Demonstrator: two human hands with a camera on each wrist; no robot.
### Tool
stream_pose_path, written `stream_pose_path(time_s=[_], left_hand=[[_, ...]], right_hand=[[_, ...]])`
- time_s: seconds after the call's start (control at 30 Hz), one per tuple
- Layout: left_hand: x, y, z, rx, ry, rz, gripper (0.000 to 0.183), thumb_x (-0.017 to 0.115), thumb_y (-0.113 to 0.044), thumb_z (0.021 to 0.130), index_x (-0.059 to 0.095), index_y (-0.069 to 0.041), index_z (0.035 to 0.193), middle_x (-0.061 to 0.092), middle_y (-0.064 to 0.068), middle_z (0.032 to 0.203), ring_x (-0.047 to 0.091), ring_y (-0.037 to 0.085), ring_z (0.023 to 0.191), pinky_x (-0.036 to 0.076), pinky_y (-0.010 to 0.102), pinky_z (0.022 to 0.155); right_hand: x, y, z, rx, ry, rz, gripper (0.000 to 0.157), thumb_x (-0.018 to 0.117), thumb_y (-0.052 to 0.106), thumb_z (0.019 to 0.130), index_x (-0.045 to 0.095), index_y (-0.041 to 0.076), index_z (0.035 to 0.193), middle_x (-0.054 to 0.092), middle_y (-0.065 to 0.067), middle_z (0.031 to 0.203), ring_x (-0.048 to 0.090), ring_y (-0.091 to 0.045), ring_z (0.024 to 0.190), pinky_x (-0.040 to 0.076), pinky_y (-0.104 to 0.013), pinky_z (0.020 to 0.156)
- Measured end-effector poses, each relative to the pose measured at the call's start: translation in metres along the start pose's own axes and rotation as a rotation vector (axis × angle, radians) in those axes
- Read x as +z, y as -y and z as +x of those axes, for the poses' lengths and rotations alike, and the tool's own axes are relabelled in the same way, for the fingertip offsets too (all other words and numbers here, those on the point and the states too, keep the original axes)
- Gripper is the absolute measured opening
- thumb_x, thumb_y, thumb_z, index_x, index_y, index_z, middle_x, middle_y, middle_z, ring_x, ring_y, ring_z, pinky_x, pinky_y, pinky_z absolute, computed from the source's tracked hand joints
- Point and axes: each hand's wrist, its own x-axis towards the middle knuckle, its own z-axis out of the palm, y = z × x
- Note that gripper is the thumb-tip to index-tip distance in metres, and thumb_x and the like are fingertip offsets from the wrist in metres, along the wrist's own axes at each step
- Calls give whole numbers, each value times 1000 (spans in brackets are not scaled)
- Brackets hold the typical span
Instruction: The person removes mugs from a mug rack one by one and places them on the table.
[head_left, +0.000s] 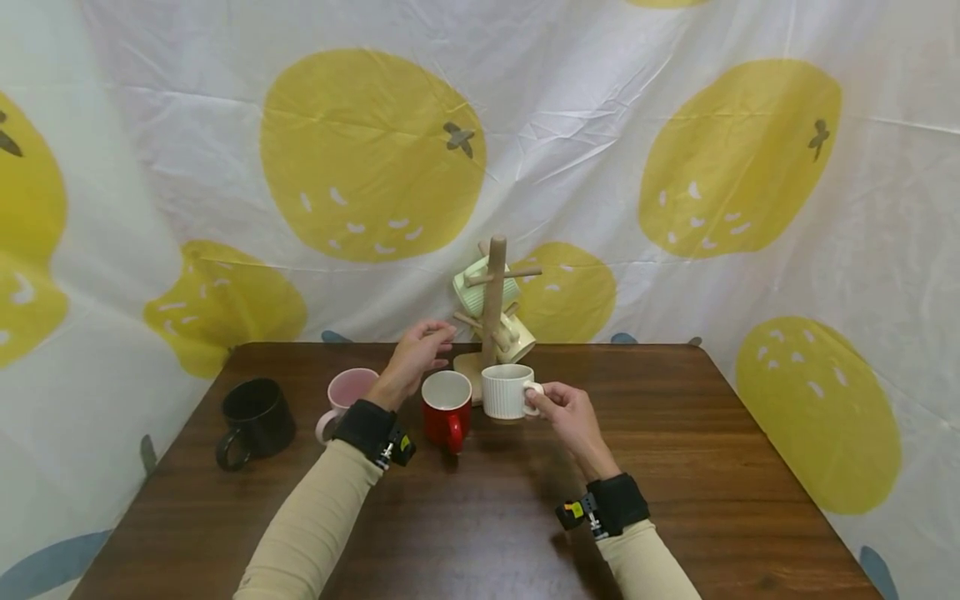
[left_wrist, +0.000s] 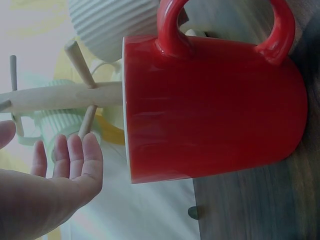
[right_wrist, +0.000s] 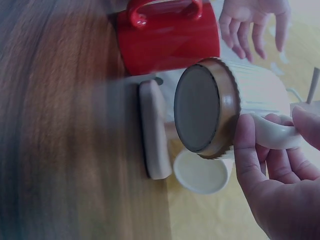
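My right hand (head_left: 573, 417) pinches the handle of a white ribbed mug (head_left: 504, 392), upright in front of the wooden mug tree (head_left: 494, 292). In the right wrist view the mug's brown-rimmed base (right_wrist: 197, 110) shows above the table, clear of it. My left hand (head_left: 412, 358) holds nothing; its fingers are loosely bent, left of the tree's post. A red mug (head_left: 446, 417) with a white inside stands on the table between the hands, its handle toward me. On the tree hang a pale green ribbed mug (head_left: 474, 292) higher up and a cream mug (head_left: 517, 340) lower down.
A pink mug (head_left: 352, 387) stands partly behind my left wrist. Farther left on the brown wooden table (head_left: 660, 467) is a black mug (head_left: 258, 417). A hanging cloth (head_left: 555, 125) with yellow fruit prints rises behind the table's back edge.
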Motion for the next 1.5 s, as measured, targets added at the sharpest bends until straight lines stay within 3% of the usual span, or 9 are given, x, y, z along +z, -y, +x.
stream_pose_path(time_s=[0.13,0.37,0.7,1.07,1.3,1.5], left_hand=[[0,0,0,-4,-5,-6,31,56,-23,101,54,-2,124,55,19,130,55,30,116,46,51,102],[-1,1,0,-5,3,-5,33,56,-23,101,54,-1,126,56,18,129,55,31,118,45,51,103],[-2,1,0,-5,10,10,32,55,-24,101,55,-2,124,57,18,131,55,32,120,47,49,102],[-3,2,1,-22,10,7,34,56,-24,101,55,-3,127,56,18,132,54,32,122,46,50,103],[-2,4,2,-28,13,8,33,55,-23,101,55,-2,127,55,18,133,53,33,123,46,49,103],[-2,5,1,-19,11,10,35,54,-24,101,55,0,127,56,18,133,53,32,121,45,50,103]], right_hand=[[0,-6,1,23,-13,4,21,68,8,93,66,-13,98,68,-10,82,66,-16,71,58,-29,70],[-1,-16,5,34,-15,28,17,68,4,92,65,-12,96,66,-4,79,62,-14,70,58,-43,77],[0,-26,8,40,-29,38,16,69,1,90,65,-13,95,65,-1,76,62,-15,71,58,-35,73],[-2,-35,9,35,-14,-24,16,71,7,90,66,-8,91,67,-14,82,64,-17,72,56,-46,79],[-1,-34,10,51,18,-9,21,69,6,91,64,-13,96,68,-18,85,64,-22,75,55,-35,74],[0,-41,12,50,14,2,20,72,7,90,65,-11,94,69,-14,84,65,-17,73,56,-43,79]])
